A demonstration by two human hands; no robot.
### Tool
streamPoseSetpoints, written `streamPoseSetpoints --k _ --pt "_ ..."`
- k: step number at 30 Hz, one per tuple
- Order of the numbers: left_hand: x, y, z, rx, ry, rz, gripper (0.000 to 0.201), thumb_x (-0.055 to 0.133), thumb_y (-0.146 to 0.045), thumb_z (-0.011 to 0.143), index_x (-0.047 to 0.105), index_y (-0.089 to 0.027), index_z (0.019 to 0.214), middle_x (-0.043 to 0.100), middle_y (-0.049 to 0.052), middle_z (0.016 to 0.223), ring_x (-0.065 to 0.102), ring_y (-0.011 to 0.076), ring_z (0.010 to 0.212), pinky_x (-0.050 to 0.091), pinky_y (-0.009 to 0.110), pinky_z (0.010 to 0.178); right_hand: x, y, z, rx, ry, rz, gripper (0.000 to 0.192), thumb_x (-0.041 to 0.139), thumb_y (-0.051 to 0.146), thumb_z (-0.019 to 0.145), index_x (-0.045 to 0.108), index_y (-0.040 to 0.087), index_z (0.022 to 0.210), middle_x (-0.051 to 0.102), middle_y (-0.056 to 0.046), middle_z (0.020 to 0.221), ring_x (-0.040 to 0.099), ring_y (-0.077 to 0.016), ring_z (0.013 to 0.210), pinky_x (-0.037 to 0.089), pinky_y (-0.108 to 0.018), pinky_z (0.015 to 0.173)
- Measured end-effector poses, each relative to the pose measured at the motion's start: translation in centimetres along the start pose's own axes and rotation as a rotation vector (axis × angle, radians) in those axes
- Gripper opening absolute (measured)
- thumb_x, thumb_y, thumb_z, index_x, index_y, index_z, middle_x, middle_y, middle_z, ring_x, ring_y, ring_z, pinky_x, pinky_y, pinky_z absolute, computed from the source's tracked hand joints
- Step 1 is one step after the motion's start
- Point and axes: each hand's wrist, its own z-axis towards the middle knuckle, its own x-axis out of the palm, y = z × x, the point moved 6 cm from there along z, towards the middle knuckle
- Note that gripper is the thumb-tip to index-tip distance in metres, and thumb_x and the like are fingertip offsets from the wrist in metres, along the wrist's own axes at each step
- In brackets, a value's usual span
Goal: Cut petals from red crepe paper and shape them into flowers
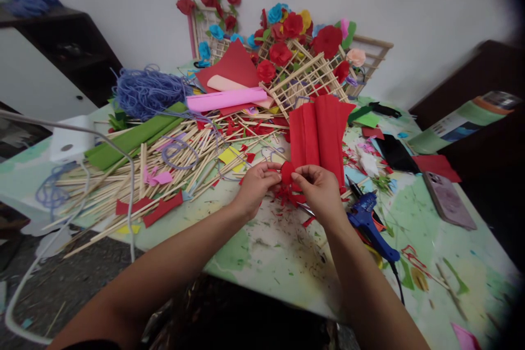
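Observation:
Between my two hands is a small rounded piece of red crepe paper point(287, 173), pinched at its edges. My left hand point(259, 186) grips its left side with thumb and fingertips. On the other side, my right hand point(318, 191) is closed on it in the same way. Folded red crepe paper point(318, 134) lies just beyond my hands. Red paper scraps are strewn on the table below the piece. The metal tip of a tool, perhaps scissors point(305, 209), shows beside my right hand; its rest is hidden.
A blue glue gun point(371, 224) lies right of my right wrist, near a phone point(448, 199) and a tilted bottle point(463, 123). Thin wooden sticks point(164, 158) cover the left. Purple yarn point(150, 90) and lattices with paper flowers point(293, 24) stand behind. A white cable point(132, 202) hangs at left.

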Motion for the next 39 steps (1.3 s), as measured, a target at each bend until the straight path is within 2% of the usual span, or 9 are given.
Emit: streamPoseSetpoints --k 12,25,29,33,39 --pt "0.1 -0.1 0.0 -0.014 -0.018 -0.011 0.02 0.063 -0.01 0.066 0.062 -0.012 0.086 0.065 0.0 0.063 0.055 0.0066 0.049 0.044 0.018 0.051 -0.2 1.4 -0.3 -0.109 -0.064 -0.202 0.012 0.058 0.026 0.072 0.064 0.016 0.071 0.067 -0.003 0.064 0.059 -0.0147 0.057 0.045 -0.026 0.057" --pt "0.3 -0.1 0.0 -0.002 0.012 -0.007 0.02 0.066 -0.014 0.066 0.062 -0.013 0.085 0.067 0.001 0.067 0.059 0.0079 0.053 0.047 0.02 0.057 -0.2 1.5 -0.4 -0.1 -0.078 -0.249 0.014 0.057 0.028 0.073 0.064 0.016 0.073 0.067 -0.004 0.066 0.059 -0.015 0.058 0.044 -0.026 0.057" --pt "0.0 0.1 -0.1 -0.012 -0.004 -0.061 0.017 0.067 -0.023 0.069 0.063 -0.014 0.083 0.066 0.001 0.065 0.061 0.0097 0.056 0.049 0.021 0.059 -0.2 1.5 -0.4 -0.101 -0.094 -0.257 0.014 0.056 0.027 0.073 0.064 0.016 0.072 0.067 -0.004 0.065 0.057 -0.0144 0.055 0.042 -0.026 0.055" --pt "0.0 0.1 -0.1 -0.024 0.014 -0.087 0.027 0.067 -0.038 0.072 0.062 -0.013 0.081 0.066 0.002 0.064 0.062 0.0111 0.057 0.05 0.022 0.059 -0.1 1.4 -0.4 -0.103 -0.083 -0.279 0.015 0.056 0.027 0.074 0.064 0.016 0.071 0.067 -0.004 0.066 0.056 -0.014 0.055 0.041 -0.026 0.055" --pt "0.4 0.0 -0.1 0.041 0.027 0.055 0.032 0.079 -0.028 0.06 0.061 -0.013 0.081 0.065 -0.001 0.063 0.058 0.0079 0.053 0.047 0.02 0.057 -0.1 1.8 -0.6 -0.136 -0.092 -0.349 0.015 0.055 0.027 0.075 0.063 0.016 0.072 0.066 -0.004 0.065 0.055 -0.014 0.055 0.039 -0.025 0.054"
